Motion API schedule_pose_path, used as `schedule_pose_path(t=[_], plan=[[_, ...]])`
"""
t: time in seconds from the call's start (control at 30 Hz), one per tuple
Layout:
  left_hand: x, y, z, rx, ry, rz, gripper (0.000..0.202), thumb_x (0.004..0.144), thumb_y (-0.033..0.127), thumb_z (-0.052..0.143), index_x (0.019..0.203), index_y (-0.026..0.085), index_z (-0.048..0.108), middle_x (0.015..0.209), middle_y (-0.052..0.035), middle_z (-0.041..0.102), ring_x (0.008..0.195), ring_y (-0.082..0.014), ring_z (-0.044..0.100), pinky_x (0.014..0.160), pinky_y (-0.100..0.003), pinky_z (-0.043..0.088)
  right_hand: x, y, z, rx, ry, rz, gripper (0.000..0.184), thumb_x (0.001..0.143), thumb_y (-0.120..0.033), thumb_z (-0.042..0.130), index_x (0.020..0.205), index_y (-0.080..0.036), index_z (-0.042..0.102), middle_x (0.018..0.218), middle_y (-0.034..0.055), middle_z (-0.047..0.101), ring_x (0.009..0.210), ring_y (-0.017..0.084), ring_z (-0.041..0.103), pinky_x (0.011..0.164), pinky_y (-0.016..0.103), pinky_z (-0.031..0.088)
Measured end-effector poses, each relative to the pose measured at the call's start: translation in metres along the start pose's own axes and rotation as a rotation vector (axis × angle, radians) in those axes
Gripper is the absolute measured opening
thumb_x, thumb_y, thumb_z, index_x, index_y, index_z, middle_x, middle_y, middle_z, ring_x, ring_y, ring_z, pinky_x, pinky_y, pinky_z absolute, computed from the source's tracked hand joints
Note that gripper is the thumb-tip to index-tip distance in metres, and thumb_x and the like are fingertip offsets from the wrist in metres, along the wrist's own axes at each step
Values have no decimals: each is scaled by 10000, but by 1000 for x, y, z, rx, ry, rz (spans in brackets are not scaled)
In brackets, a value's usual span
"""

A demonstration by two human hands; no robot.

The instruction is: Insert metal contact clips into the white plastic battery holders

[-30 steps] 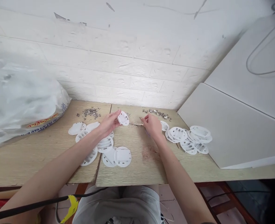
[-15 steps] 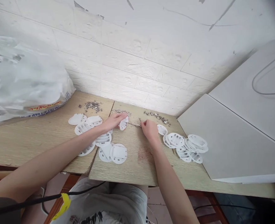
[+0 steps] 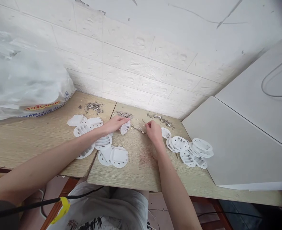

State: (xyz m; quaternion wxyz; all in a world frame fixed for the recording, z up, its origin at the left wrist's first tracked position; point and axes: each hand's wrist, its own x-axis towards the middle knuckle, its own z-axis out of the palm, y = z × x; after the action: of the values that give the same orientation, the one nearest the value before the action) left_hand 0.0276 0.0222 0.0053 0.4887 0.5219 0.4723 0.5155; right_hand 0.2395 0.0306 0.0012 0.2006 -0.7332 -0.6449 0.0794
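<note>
My left hand (image 3: 117,124) is closed, pinching the upper edge of a round white plastic battery holder (image 3: 125,127) that is tilted up off the table. My right hand (image 3: 153,131) is a little to the right, fingers pinched on a thin, small metal piece (image 3: 143,121) whose tip sticks out to the upper left. Between the hands lies a slim metal tool like tweezers (image 3: 138,129). Behind the left hand is a spread of tiny metal parts (image 3: 124,114). More small metal parts (image 3: 162,120) lie behind the right hand.
Several white holders (image 3: 119,157) lie overlapping at the left, partly under my left forearm, and another group (image 3: 180,143) lies at the right. A metal-parts pile (image 3: 94,108) sits back left. A large plastic bag (image 3: 35,83) stands left; white panels (image 3: 236,143) stand right; a brick-pattern wall is behind.
The view has shifted slightly. My right hand has moved a little away from the slim tool, which now shows more fully on the table. My left hand keeps its hold on the battery holder.
</note>
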Motion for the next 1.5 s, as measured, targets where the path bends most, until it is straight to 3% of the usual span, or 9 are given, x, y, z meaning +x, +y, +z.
schedule_pose_path(t=[0.2, 0.4, 0.53, 0.7, 0.9, 1.13, 1.3, 1.4, 1.5], plan=[[-3, 8, -1, 33, -230, -164, 430, 682, 579, 642, 789, 165, 681, 751, -46, 657, 721, -195, 586, 662, -302, 447, 1, 1, -6, 204, 30, -136, 240, 873, -218, 453, 900, -141, 679, 896, 98, 703, 789, 198, 620, 696, 289, 422], [-3, 10, -1, -47, -223, -202, 429, 755, 571, 581, 814, 153, 660, 775, -43, 641, 731, -167, 569, 722, -294, 446, -12, -11, -11, 613, -169, -245, 308, 850, -373, 466, 968, -164, 660, 781, 40, 650, 528, 115, 528, 486, 240, 400], [-2, 9, -1, -63, -224, -195, 451, 779, 557, 557, 918, 147, 682, 816, -54, 648, 742, -169, 569, 687, -285, 452, -13, -11, -9, 613, -217, -268, 327, 838, -400, 481, 935, -151, 669, 654, 6, 579, 484, 93, 455, 479, 229, 372], [-4, 11, -3, 13, -282, -138, 501, 791, 541, 547, 1163, 221, 651, 1036, -62, 659, 818, -181, 587, 638, -261, 446, -15, -14, -10, 612, -285, -334, 356, 839, -436, 494, 916, -149, 690, 614, -8, 550, 506, 96, 424, 509, 234, 357], [-3, 10, -3, 59, -376, -66, 493, 751, 560, 574, 1027, 178, 721, 848, -67, 696, 828, -217, 608, 690, -286, 448, -22, -24, -15, 580, -327, -380, 357, 831, -441, 512, 904, -149, 703, 635, -3, 573, 530, 98, 430, 535, 238, 350], [-3, 9, -3, 45, -376, -64, 498, 751, 562, 582, 1000, 157, 730, 853, -80, 706, 857, -234, 615, 700, -292, 453, -20, -19, -15, 613, -312, -364, 335, 822, -443, 531, 850, -152, 695, 608, -12, 542, 517, 96, 417, 528, 241, 343], [-3, 10, -4, 65, -322, -117, 523, 787, 566, 548, 1106, 179, 696, 1083, -101, 687, 950, -233, 608, 694, -277, 452, -13, -11, -14, 638, -152, -234, 312, 805, -430, 540, 844, -152, 676, 621, 10, 587, 501, 110, 445, 505, 246, 355], [-4, 10, -4, 23, -297, -114, 582, 782, 538, 581, 1294, 261, 566, 1158, -83, 667, 988, -224, 606, 685, -267, 454, -10, -9, -13, 607, -82, -188, 297, 807, -413, 533, 833, -151, 671, 623, 24, 609, 508, 117, 462, 508, 246, 360], [-4, 10, -4, -40, -315, -152, 714, 776, 551, 587, 1414, 287, 405, 972, -79, 722, 874, -224, 640, 635, -279, 452, -12, -11, -14, 537, -79, -250, 297, 831, -402, 514, 830, -155, 679, 619, 22, 620, 518, 118, 473, 530, 246, 362]])
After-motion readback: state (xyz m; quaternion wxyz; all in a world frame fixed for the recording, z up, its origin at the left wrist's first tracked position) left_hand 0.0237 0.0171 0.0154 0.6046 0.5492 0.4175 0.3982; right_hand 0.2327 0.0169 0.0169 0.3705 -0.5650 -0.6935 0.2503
